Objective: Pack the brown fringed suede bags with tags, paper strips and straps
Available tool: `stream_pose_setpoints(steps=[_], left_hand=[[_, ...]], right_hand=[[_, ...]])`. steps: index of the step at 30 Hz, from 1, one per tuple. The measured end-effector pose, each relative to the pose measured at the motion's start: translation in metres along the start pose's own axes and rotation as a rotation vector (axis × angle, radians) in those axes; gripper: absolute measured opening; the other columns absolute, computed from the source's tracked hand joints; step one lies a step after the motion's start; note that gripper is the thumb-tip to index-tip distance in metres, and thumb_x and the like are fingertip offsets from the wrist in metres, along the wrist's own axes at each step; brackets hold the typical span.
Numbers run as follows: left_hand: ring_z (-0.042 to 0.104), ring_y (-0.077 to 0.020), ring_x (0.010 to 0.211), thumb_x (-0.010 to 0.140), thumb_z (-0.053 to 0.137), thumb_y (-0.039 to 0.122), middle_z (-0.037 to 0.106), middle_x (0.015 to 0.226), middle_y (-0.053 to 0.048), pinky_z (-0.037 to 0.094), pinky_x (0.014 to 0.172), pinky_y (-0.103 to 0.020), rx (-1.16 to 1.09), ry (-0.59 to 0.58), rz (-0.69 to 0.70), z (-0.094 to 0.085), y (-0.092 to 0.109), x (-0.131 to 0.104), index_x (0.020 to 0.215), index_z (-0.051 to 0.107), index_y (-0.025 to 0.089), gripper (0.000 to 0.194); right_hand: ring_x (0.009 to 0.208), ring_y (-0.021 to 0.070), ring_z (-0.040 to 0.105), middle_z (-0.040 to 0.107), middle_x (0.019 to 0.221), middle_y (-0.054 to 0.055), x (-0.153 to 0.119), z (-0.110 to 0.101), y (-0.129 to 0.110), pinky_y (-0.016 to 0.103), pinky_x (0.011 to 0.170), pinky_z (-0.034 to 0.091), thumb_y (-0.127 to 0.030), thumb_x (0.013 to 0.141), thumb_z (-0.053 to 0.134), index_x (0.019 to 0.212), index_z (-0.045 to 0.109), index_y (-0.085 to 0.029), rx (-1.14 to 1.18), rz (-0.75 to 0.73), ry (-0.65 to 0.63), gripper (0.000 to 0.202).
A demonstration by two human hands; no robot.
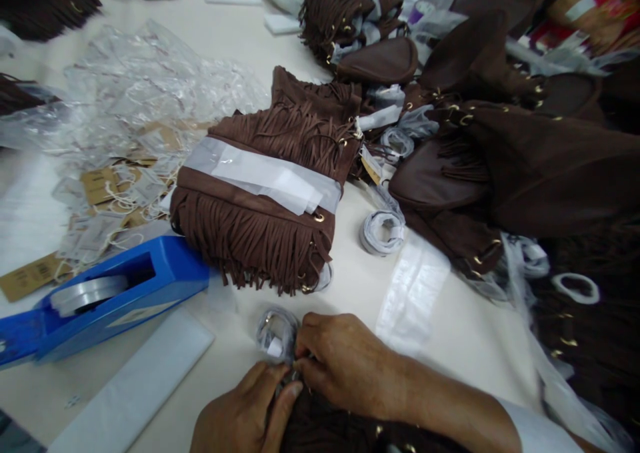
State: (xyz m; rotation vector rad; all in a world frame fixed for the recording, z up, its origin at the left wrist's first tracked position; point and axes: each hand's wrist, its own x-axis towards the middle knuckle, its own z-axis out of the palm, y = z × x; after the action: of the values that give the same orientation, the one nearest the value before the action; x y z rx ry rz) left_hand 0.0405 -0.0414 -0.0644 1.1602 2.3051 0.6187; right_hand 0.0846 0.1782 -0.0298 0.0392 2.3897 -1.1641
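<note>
- To the right of the blue tape dispenser point(175, 266), nearer the wearer, a dark brown item point(320, 423) is worked at its edge, where a small metallic part point(294, 376) is pinched between the thumb and forefinger of the left hand point(240, 410).
- The right hand point(345, 353) is curled closed against the same spot; what lies under its fingertips cannot be told.
- The metallic part could be lost from the pinch, since it is small and largely covered by fingers.
- The wrapped coil point(277, 333), right of the dispenser and just beside the fingers, could be nudged or its wrapping snagged, as so little room is left.
- The fringed bag point(260, 220), just behind and right of the dispenser, is crossed by a pale band point(260, 173); its loose fringe could be caught under the band if it were shifted.
- Strings on the heaped tags point(113, 193), behind the dispenser, could be tangled, because they are piled loosely.
- The white strip point(135, 380), in front of the dispenser, could be creased if an arm were rested on it.
</note>
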Motion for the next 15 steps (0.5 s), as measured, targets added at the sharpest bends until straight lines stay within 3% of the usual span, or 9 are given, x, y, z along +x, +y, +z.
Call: stream_pose_setpoints(steps=[4, 8, 11, 15], left_hand=[[0.072, -0.0171, 0.085, 0.088, 0.056, 0.047, 0.076, 0.092, 0.001, 0.055, 0.075, -0.021, -0.499, -0.101, -0.426, 0.01, 0.009, 0.007, 0.095, 0.074, 0.026, 0.028], [0.054, -0.0137, 0.056, 0.074, 0.066, 0.053, 0.06, 0.057, 0.002, 0.041, 0.054, -0.022, -0.895, -0.13, -0.79, 0.013, 0.018, 0.015, 0.071, 0.068, 0.018, 0.036], [0.035, -0.009, 0.051, 0.069, 0.069, 0.057, 0.041, 0.051, 0.007, 0.027, 0.05, -0.021, -0.925, -0.108, -0.846, 0.008, 0.021, 0.019, 0.063, 0.062, 0.017, 0.041], [0.026, -0.0085, 0.052, 0.073, 0.065, 0.059, 0.033, 0.054, 0.008, 0.021, 0.049, -0.021, -0.891, -0.115, -0.831, -0.002, 0.022, 0.014, 0.066, 0.059, 0.018, 0.041]], right_hand=[[0.073, 0.0145, 0.06, 0.065, 0.089, 0.005, -0.002, 0.003, 0.001, 0.023, 0.065, 0.044, -0.021, 0.085, 0.053, 0.089, 0.066, -0.016, 0.021, -0.008, 0.016, 0.014], [0.073, 0.0139, 0.061, 0.065, 0.089, 0.004, -0.005, 0.004, 0.001, 0.023, 0.066, 0.044, -0.019, 0.084, 0.053, 0.089, 0.065, -0.017, 0.05, -0.013, 0.019, 0.014], [0.076, 0.0137, 0.062, 0.065, 0.091, 0.003, -0.007, 0.003, 0.001, 0.022, 0.067, 0.045, -0.018, 0.084, 0.053, 0.09, 0.066, -0.017, 0.055, -0.02, 0.011, 0.014], [0.083, 0.0163, 0.062, 0.065, 0.092, 0.003, -0.009, 0.003, 0.001, 0.026, 0.073, 0.046, -0.025, 0.09, 0.052, 0.093, 0.066, -0.02, -0.026, -0.048, 0.027, 0.015]])
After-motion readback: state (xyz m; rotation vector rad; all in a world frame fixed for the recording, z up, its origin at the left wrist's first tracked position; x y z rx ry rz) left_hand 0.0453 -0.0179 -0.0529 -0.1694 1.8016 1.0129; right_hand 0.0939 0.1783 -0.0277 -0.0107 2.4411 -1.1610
